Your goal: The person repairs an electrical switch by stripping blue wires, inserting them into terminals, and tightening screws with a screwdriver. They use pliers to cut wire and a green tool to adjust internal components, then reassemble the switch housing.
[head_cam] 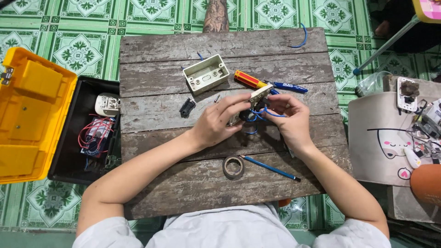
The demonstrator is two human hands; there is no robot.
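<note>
Both hands meet over the middle of a weathered grey wooden board [183, 183] that lies on the green patterned tile floor. The left hand [216, 124] is curled closed around a cream plastic switch plate [257, 96], with thumb and fingers pinching its near edge. The right hand [287, 117] is partly closed just right of the plate, its fingertips on the thin blue wires [259, 114] that loop from the back of the plate.

Just beyond the hands lies a screwdriver with a red and yellow handle [248, 79], with a blue pen [289, 87] beside it to the right. A cream rectangular wall box [206, 73] sits open side up at far left. A small black part [187, 108] lies left of the left hand. Nearer the person lie a roll of dark tape [233, 166] and a blue pencil [271, 168]. An open yellow and black toolbox [36, 115] stands on the floor at left.
</note>
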